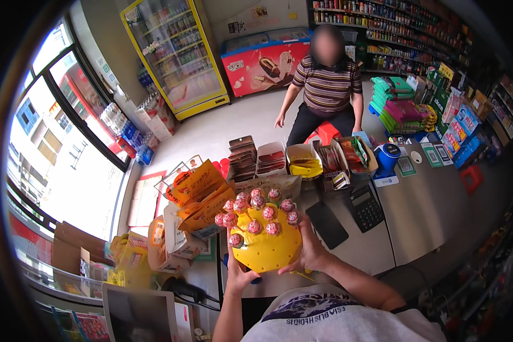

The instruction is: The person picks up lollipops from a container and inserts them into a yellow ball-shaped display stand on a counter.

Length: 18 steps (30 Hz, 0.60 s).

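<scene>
Between my two hands is a round yellow lollipop stand (267, 252) with small holes over its surface. Several wrapped lollipops (255, 227) in pink and white stick out of its far and left parts, while the holes nearest me hold none. My left hand (238, 273) grips its left side, the thumb along the near edge. On the right side my right hand (310, 250) holds it, the thumb under the near edge; the other fingers are partly hidden. A black smartphone (327, 225) lies on the counter just beyond my right hand, beside a black calculator (364, 208).
Snack boxes (305, 160) line the counter's far edge. Orange snack bags (205, 192) stand at the left, above a black handheld scanner (184, 288) and a monitor (141, 314). A blue canister (387, 158) stands right. A person (329, 85) sits across the counter (427, 213).
</scene>
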Available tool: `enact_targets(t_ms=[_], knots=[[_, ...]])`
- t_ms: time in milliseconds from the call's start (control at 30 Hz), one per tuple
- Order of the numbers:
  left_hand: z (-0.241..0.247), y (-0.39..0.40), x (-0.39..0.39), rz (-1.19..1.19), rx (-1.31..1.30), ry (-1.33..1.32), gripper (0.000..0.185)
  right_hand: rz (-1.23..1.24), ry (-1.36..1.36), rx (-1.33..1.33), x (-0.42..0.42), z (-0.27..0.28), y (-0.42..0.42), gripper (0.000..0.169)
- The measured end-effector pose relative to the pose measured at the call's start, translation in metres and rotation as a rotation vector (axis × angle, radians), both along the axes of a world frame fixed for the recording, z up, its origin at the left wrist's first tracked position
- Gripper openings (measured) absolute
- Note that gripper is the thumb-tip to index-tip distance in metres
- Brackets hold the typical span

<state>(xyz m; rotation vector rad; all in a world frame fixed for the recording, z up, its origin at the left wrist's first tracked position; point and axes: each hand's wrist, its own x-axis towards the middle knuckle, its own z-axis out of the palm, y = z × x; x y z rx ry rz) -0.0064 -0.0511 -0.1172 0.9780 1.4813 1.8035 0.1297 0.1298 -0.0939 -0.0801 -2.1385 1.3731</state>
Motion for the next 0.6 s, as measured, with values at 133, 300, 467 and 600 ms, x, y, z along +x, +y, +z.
enact_targets(t_ms=[133,300,467,600], knots=[[0.008,0.011,0.009,0.158,0.185,0.115,0.142,0.040,-0.016,0.028,0.002,0.005,0.007,0.128],[-0.010,0.006,0.008,0.216,0.112,0.307,0.141,0.084,-0.068,0.126,0.002,0.009,0.013,0.132],[0.009,0.012,0.022,0.235,0.137,0.097,0.139,-0.079,0.012,0.169,0.003,0.002,-0.003,0.133],[0.011,0.012,0.024,0.220,0.149,0.153,0.127,-0.131,0.139,0.181,0.001,-0.006,-0.012,0.134]])
